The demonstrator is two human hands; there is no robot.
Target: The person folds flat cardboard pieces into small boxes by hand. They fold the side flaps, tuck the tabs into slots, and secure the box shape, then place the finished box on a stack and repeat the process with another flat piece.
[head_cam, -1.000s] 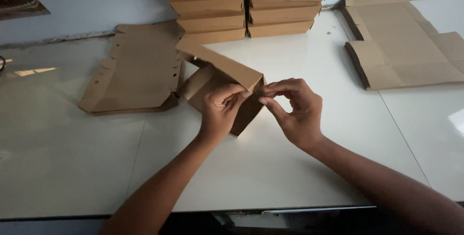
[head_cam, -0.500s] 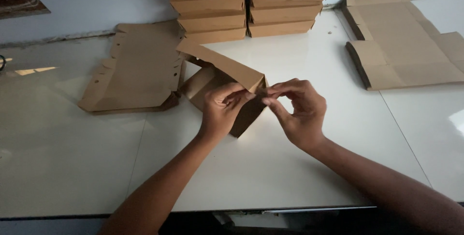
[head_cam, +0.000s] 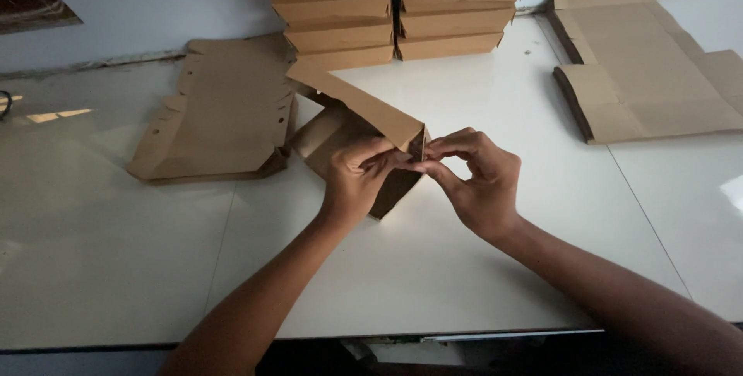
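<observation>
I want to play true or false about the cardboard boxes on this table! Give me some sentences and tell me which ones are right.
1. Both hands pinch a corner of the half-folded box. True: left hand and right hand meet there.
2. Folded boxes are stacked at the back of the table. True.
3. The flat cardboard sheets are bright blue. False: they are brown.
4. The right hand holds scissors. False: it holds only cardboard.
5. More flat cardboard lies at the right. True.

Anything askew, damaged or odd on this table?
Nothing looks damaged or spilled. The left stack of folded boxes sits slightly staggered beside the right stack. Both the left hand and right hand pinch a half-folded box.
</observation>
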